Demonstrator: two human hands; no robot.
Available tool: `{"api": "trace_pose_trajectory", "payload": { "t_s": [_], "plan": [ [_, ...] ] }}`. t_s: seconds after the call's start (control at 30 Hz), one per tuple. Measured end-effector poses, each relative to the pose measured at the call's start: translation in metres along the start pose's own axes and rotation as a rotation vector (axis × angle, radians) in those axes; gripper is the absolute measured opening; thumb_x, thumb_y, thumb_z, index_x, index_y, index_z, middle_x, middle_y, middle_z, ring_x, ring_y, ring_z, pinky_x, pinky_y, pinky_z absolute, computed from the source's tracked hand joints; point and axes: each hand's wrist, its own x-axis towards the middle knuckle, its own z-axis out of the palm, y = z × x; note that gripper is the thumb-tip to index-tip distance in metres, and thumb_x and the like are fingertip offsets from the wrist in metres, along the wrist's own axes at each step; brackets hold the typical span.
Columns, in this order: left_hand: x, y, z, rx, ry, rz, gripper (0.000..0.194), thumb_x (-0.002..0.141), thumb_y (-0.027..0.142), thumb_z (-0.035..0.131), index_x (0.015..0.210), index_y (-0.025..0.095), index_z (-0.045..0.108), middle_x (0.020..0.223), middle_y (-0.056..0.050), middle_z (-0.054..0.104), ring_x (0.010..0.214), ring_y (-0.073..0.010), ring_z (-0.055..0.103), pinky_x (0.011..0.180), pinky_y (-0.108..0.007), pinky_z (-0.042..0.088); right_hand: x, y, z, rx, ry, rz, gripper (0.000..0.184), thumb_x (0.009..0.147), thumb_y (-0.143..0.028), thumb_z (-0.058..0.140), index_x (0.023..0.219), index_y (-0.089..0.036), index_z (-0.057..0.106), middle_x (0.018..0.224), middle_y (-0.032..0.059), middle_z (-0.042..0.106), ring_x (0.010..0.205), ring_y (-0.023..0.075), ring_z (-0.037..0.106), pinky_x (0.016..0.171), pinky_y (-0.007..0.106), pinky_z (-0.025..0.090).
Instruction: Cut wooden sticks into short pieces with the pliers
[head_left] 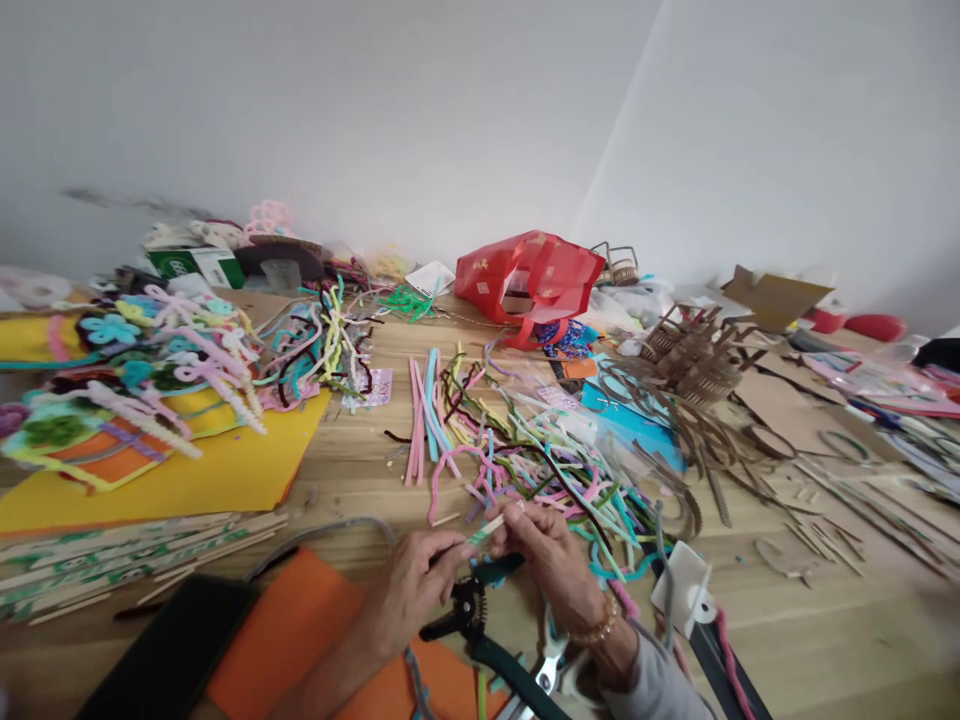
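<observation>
Thin stick (486,531), pale with green markings, slants at the frame's lower centre, pinched between fingertips of left hand (415,588) and right hand (553,568).

No legible text (print too small).

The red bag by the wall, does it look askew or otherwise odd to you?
Yes, slightly: the red bag appears tipped on its side, its mouth and handles toward the camera rather than upright; whether anything spilled from it, I cannot tell.

Open tabletop (810,640) at right; pipe-cleaner heap (555,470) blocks ahead — cutter (466,606) below.
</observation>
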Motion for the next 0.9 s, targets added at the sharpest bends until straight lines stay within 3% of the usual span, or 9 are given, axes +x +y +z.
{"api": "trace_pose_trajectory", "payload": {
  "t_s": [0.33, 0.43, 0.53, 0.63, 0.73, 0.9],
  "plan": [
    [0.002, -0.003, 0.008, -0.163, 0.015, -0.032, 0.053, 0.085, 0.061, 0.045, 0.076, 0.014, 0.068, 0.045, 0.006, 0.035, 0.045, -0.0109, 0.034, 0.052, -0.025, 0.029, 0.002, 0.009, 0.011, -0.036, -0.065, -0.071, 0.040, 0.087, -0.049, 0.058, 0.068, -0.016, 0.066, 0.055, -0.0009, 0.055, 0.055, 0.0131, 0.051, 0.060, 0.026, 0.041],
    [0.004, -0.006, 0.009, -0.211, 0.025, -0.041, 0.053, 0.082, 0.064, 0.048, 0.070, 0.015, 0.065, 0.044, 0.006, 0.037, 0.045, -0.0103, 0.034, 0.051, -0.025, 0.030, 0.002, 0.008, 0.016, -0.085, -0.087, -0.120, 0.038, 0.087, -0.049, 0.058, 0.070, -0.016, 0.068, 0.058, -0.0009, 0.052, 0.057, 0.0133, 0.047, 0.059, 0.026, 0.037],
    [0.006, -0.011, 0.012, -0.319, -0.004, -0.072, 0.056, 0.076, 0.071, 0.051, 0.065, 0.016, 0.061, 0.041, 0.006, 0.037, 0.041, -0.0092, 0.032, 0.046, -0.024, 0.025, 0.002, 0.005, 0.020, -0.084, -0.122, -0.112, 0.036, 0.086, -0.050, 0.059, 0.077, -0.017, 0.071, 0.058, -0.0015, 0.050, 0.057, 0.0133, 0.044, 0.057, 0.025, 0.035],
    [0.007, -0.016, 0.014, -0.416, -0.069, -0.128, 0.059, 0.073, 0.075, 0.050, 0.073, 0.016, 0.061, 0.039, 0.007, 0.038, 0.036, -0.0075, 0.026, 0.041, -0.024, 0.018, 0.001, 0.002, 0.019, -0.112, -0.153, -0.108, 0.035, 0.085, -0.050, 0.060, 0.074, -0.018, 0.071, 0.061, -0.0006, 0.053, 0.060, 0.0142, 0.047, 0.060, 0.026, 0.037],
    [0.004, -0.017, 0.012, -0.373, -0.122, -0.185, 0.060, 0.075, 0.074, 0.048, 0.081, 0.016, 0.062, 0.044, 0.005, 0.046, 0.035, -0.0073, 0.027, 0.039, -0.023, 0.019, 0.000, 0.002, 0.013, -0.089, -0.101, -0.103, 0.034, 0.085, -0.049, 0.060, 0.077, -0.017, 0.071, 0.064, 0.0006, 0.057, 0.062, 0.0153, 0.051, 0.062, 0.026, 0.039],
    [0.000, -0.020, 0.007, -0.265, -0.092, -0.126, 0.057, 0.083, 0.068, 0.043, 0.086, 0.016, 0.065, 0.045, 0.005, 0.042, 0.040, -0.0095, 0.029, 0.042, -0.024, 0.023, 0.003, 0.002, 0.001, 0.088, 0.091, -0.085, 0.032, 0.084, -0.048, 0.063, 0.081, -0.017, 0.070, 0.062, 0.0005, 0.060, 0.058, 0.0139, 0.053, 0.059, 0.025, 0.040]
  ]
}}
